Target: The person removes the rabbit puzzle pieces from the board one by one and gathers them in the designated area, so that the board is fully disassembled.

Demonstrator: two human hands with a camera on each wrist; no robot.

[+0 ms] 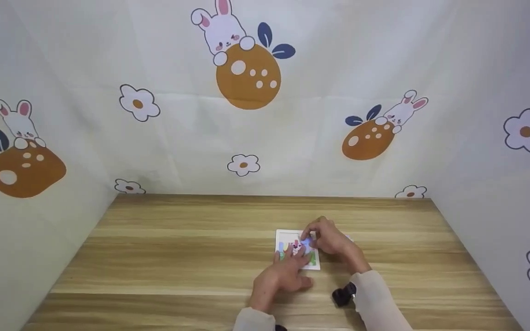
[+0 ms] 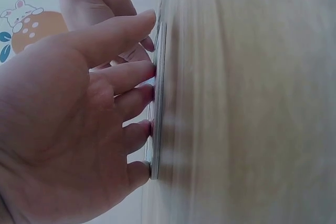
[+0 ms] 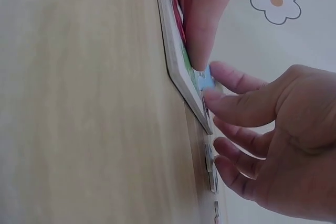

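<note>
A small picture puzzle in a white frame (image 1: 288, 235) lies flat on the table; a pinkish cartoon figure and green and blue parts show on it. My left hand (image 1: 283, 275) rests on its near part, fingers extended and fingertips touching the picture, as the left wrist view also shows. Over the puzzle's right side, my right hand (image 1: 331, 236) pinches a light blue puzzle piece (image 3: 206, 78) between thumb and index finger. That piece is at the puzzle's surface; whether it sits in place I cannot tell. The fingers partly cover the picture.
Several loose flat pieces (image 3: 209, 157) lie on the wooden table (image 1: 177, 248) beyond the frame's right edge, mostly hidden by my right hand in the head view. A black wrist device (image 1: 342, 295) hangs under the right sleeve. Printed curtains (image 1: 173, 138) enclose the table's back and sides.
</note>
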